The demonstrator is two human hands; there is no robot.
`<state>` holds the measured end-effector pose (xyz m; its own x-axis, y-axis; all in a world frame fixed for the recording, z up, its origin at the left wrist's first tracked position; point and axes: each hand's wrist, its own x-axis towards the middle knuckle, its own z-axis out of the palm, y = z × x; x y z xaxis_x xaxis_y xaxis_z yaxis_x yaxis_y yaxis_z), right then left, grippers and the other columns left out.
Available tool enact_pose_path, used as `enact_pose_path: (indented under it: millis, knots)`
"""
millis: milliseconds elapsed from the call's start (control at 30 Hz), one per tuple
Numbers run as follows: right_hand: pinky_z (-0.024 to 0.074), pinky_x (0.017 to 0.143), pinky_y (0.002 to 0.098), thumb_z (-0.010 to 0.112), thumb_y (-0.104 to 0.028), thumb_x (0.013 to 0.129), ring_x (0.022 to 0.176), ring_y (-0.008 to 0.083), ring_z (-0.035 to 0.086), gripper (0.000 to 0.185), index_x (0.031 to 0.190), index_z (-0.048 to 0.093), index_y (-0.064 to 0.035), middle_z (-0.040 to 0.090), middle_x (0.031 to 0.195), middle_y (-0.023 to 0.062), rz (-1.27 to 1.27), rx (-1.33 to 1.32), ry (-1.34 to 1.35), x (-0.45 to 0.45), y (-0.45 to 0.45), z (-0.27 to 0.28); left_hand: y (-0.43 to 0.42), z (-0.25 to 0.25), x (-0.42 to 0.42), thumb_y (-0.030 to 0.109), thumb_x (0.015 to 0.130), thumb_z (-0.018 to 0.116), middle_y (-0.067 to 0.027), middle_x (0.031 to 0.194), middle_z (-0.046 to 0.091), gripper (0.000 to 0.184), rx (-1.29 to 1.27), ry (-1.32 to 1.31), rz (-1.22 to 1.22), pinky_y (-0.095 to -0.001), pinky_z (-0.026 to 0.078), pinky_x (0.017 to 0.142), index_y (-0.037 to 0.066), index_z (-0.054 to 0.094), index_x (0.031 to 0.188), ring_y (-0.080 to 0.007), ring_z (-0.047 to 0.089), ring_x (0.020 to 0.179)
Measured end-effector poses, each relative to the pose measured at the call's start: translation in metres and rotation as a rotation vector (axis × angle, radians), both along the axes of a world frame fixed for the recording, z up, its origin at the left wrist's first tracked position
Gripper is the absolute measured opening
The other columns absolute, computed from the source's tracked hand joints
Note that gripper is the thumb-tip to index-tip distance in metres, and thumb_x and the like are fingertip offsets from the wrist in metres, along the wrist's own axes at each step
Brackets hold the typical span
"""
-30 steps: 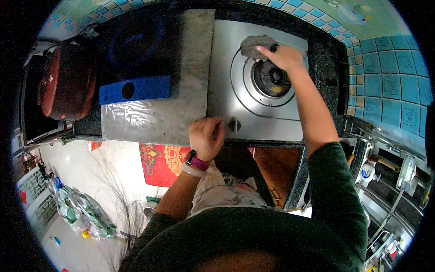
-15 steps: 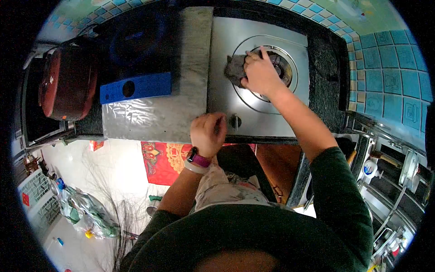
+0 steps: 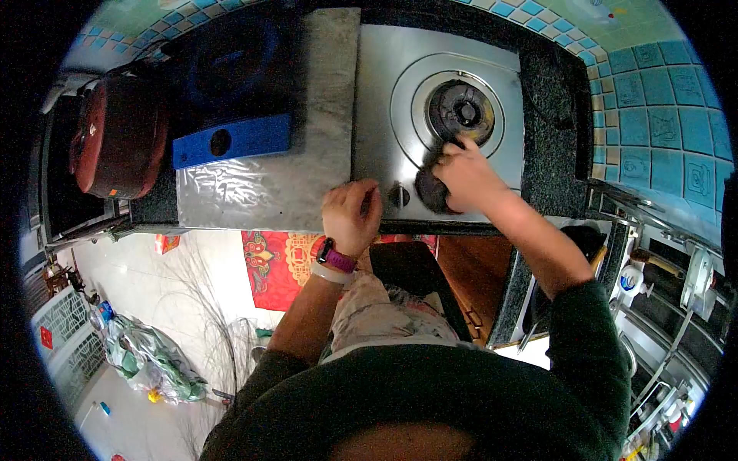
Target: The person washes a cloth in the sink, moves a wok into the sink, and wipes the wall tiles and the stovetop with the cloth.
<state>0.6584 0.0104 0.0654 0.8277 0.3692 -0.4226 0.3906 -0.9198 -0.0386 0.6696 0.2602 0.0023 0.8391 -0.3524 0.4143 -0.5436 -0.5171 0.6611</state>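
Observation:
My right hand (image 3: 470,178) is closed on a dark grey rag (image 3: 431,192). It presses the rag against the steel stove top (image 3: 378,84), just in front of the round gas burner (image 3: 466,113). Part of the rag is hidden under my fingers. Left of the rag stands the stove's control knob (image 3: 399,197). My left hand (image 3: 350,215) is curled into a loose fist at the front edge of the counter, near the knob, and nothing shows in it. A watch with a purple strap (image 3: 337,257) is on that wrist.
Left of the stove lies a grey metal-looking sheet (image 3: 327,115) beside a blue panel (image 3: 233,141) with a round dark hole. A dark red pot (image 3: 119,138) stands at the far left. Racks with kitchenware (image 3: 669,284) are on the right. A plastic bag (image 3: 154,361) lies on the floor.
My right hand has drawn the rag from the burner toward the front of the stove, uncovering the burner. My left hand has stayed nearly in place.

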Motion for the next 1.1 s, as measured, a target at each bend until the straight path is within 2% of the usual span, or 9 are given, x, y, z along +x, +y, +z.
enact_pose_path:
  millis: [100,167,200,333,533,733,867,1000,1100]
  knots:
    - [0.0408,0.097,0.0495,0.074,-0.025,0.068,0.108,0.0273,0.057,0.04,0.104,0.069,-0.0097,0.066,0.106,0.0086,-0.158,0.031,0.013,-0.016,0.002,0.027,0.001,0.0,-0.002,0.009,0.08,0.07,-0.0088,0.085,0.069,0.015,-0.009,0.018,-0.003,-0.0426,0.048,0.072,0.01,0.066,0.094,-0.0313,0.065,0.078]
    - [0.0433,0.096,0.0465,0.075,-0.026,0.067,0.109,0.0304,0.056,0.054,0.116,0.064,-0.0082,0.061,0.116,0.0124,-0.497,0.197,-0.359,-0.016,0.013,0.038,0.0,0.001,-0.001,0.009,0.08,0.07,-0.0087,0.085,0.069,0.015,0.019,0.014,-0.009,-0.0429,0.048,0.072,0.01,0.066,0.095,-0.0314,0.065,0.078]
    - [0.0458,0.092,0.0454,0.074,-0.029,0.073,0.107,0.0337,0.055,0.059,0.126,0.059,-0.007,0.058,0.117,0.0149,-0.553,0.224,-0.381,-0.012,0.021,0.033,0.001,0.002,-0.001,0.009,0.08,0.07,-0.0087,0.085,0.069,0.015,0.023,0.014,-0.01,-0.0429,0.048,0.072,0.01,0.066,0.095,-0.0314,0.065,0.078]
    - [0.0471,0.089,0.0467,0.071,-0.033,0.082,0.105,0.0336,0.055,0.056,0.131,0.058,-0.0112,0.058,0.112,0.0144,-0.606,0.313,-0.586,0.022,0.059,-0.043,-0.001,0.004,-0.001,0.009,0.079,0.07,-0.0087,0.085,0.069,0.016,0.034,0.01,-0.023,-0.0431,0.048,0.074,0.01,0.066,0.095,-0.0311,0.065,0.079]
    - [0.0482,0.083,0.0459,0.065,-0.037,0.089,0.098,0.0322,0.057,0.039,0.123,0.066,-0.0182,0.058,0.107,0.0127,-0.701,0.404,-0.518,0.025,0.057,-0.078,0.0,0.007,-0.005,0.008,0.079,0.072,-0.0084,0.09,0.07,0.017,0.056,0.037,-0.019,-0.0425,0.05,0.075,0.011,0.068,0.096,-0.0312,0.066,0.081]
    - [0.0442,0.073,0.0457,0.069,-0.033,0.081,0.09,0.0308,0.059,0.027,0.099,0.074,-0.0138,0.06,0.089,0.0097,-0.744,0.342,-0.635,-0.04,-0.004,-0.097,0.002,0.0,-0.001,0.01,0.08,0.073,-0.0088,0.092,0.071,0.017,0.069,0.032,-0.04,-0.0422,0.051,0.073,0.011,0.07,0.097,-0.0314,0.066,0.081]
    - [0.0441,0.074,0.0459,0.07,-0.034,0.078,0.086,0.0303,0.06,0.025,0.089,0.074,-0.0121,0.06,0.084,0.0094,-0.734,0.147,-0.617,-0.064,-0.051,-0.083,0.003,0.003,0.001,0.009,0.08,0.073,-0.0097,0.09,0.071,0.017,0.045,0.072,-0.056,-0.0421,0.051,0.071,0.009,0.069,0.096,-0.0317,0.066,0.078]
    - [0.0488,0.06,0.0485,0.069,-0.03,0.079,0.076,0.0347,0.06,0.024,0.078,0.069,-0.0068,0.062,0.085,0.0124,-0.843,-0.205,-0.841,-0.08,-0.125,-0.053,-0.002,0.005,0.003,0.007,0.079,0.07,-0.0098,0.079,0.067,0.011,-0.003,-0.011,-0.029,-0.0434,0.048,0.066,0.009,0.066,0.089,-0.0318,0.064,0.071]
    - [0.0485,0.077,0.0505,0.068,-0.026,0.079,0.091,0.0367,0.059,0.022,0.085,0.07,-0.0056,0.063,0.103,0.0157,-0.942,-0.074,-0.996,-0.085,-0.092,-0.016,-0.002,0.006,0.002,0.007,0.079,0.07,-0.0098,0.079,0.068,0.011,0.0,-0.033,-0.045,-0.0434,0.049,0.066,0.009,0.066,0.089,-0.0319,0.064,0.069]
